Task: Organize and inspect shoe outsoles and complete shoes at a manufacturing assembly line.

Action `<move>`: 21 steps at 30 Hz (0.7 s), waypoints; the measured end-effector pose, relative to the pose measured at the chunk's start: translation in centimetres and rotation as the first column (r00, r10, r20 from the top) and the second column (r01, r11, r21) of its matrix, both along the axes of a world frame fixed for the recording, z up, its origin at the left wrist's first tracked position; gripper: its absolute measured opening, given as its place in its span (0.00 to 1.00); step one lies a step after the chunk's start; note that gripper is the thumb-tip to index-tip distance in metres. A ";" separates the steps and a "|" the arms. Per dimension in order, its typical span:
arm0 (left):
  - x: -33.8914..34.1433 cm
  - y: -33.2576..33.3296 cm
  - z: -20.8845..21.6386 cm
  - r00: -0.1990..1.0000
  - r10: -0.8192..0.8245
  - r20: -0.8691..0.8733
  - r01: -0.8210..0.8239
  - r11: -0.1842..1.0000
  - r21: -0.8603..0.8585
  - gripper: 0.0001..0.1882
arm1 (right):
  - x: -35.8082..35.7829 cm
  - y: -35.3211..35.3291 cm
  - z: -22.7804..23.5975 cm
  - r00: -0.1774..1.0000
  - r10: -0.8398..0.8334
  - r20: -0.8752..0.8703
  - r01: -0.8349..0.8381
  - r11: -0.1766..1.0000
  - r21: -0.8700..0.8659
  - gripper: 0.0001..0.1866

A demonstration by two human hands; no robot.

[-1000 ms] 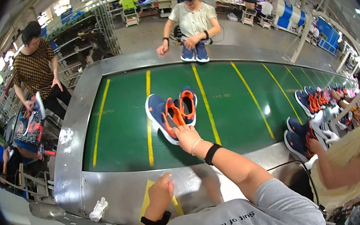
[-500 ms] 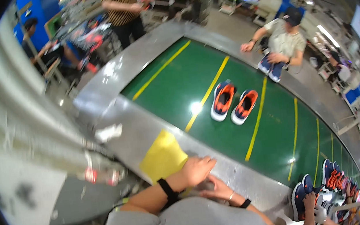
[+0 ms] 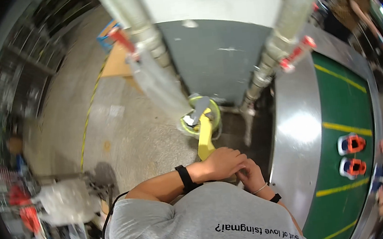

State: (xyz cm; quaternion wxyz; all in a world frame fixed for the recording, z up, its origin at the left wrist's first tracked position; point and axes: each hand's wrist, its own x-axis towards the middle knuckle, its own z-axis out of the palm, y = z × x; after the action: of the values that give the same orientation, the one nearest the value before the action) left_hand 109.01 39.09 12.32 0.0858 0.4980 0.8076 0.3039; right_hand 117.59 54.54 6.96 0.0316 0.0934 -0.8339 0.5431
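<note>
My left hand (image 3: 225, 163) is closed, its fingers bent towards my right hand. The fingers of my right hand (image 3: 252, 177) are curled in a pinch, and the fingertips of both hands meet in front of my grey shirt. What they pinch between them, if anything, is too small or hidden. A folded yellow sheet (image 3: 206, 139) runs out from behind my left hand, its lower end covered by the hand. Beyond it, on the floor, a round bin (image 3: 216, 116) with a yellow-green rim and a plastic liner holds grey and white scraps.
On the right, a green conveyor belt (image 3: 324, 208) with yellow stripes carries a pair of navy and orange shoes (image 3: 351, 143) inside a metal rim (image 3: 300, 126). Pipes (image 3: 144, 35) flank a grey panel (image 3: 218, 60) ahead. A cardboard box (image 3: 116, 62) and plastic bags (image 3: 66, 202) are at left. Co-workers stand beyond the belt.
My view has swung left, so the belt and shoes now lie at the right and the bin and floor show. My hands have come closer together, and the yellow sheet appears narrower.
</note>
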 end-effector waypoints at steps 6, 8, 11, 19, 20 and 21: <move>1.4 -12.2 -0.5 0.947 0.316 0.056 -0.310 0.946 -0.090 0.07 | -5.1 -8.6 1.3 0.944 0.328 0.022 -0.324 0.918 0.228 0.08; 1.1 -16.0 -0.9 0.926 0.375 0.053 -0.368 0.924 -0.101 0.07 | -6.4 -11.8 0.3 0.913 0.406 0.022 -0.401 0.889 0.224 0.09; 0.3 -23.0 -1.7 0.876 0.463 0.135 -0.449 0.885 -0.123 0.07 | -9.9 -18.1 0.2 0.864 0.503 0.028 -0.491 0.828 0.269 0.11; -4.4 -46.2 -3.5 0.610 0.754 0.243 -0.686 0.656 -0.314 0.11 | -20.7 -45.1 17.4 0.230 0.951 -0.207 -0.973 0.221 -0.065 0.21; -4.3 -48.7 -4.7 0.658 0.753 0.018 -0.731 0.644 -0.223 0.10 | -20.4 -48.6 21.3 0.046 0.978 -0.205 -0.997 0.058 0.052 0.21; -4.9 -50.7 -4.9 0.661 0.722 -0.205 -0.749 0.650 -0.125 0.09 | -19.2 -51.9 23.3 -0.146 0.922 -0.358 -0.961 -0.218 -0.170 0.21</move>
State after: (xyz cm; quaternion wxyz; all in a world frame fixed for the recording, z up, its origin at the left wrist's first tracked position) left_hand 104.06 -11.59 7.39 -0.0512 0.1354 0.9700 0.1954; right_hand 98.42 2.65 30.28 -0.3309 0.7087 -0.3409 0.5216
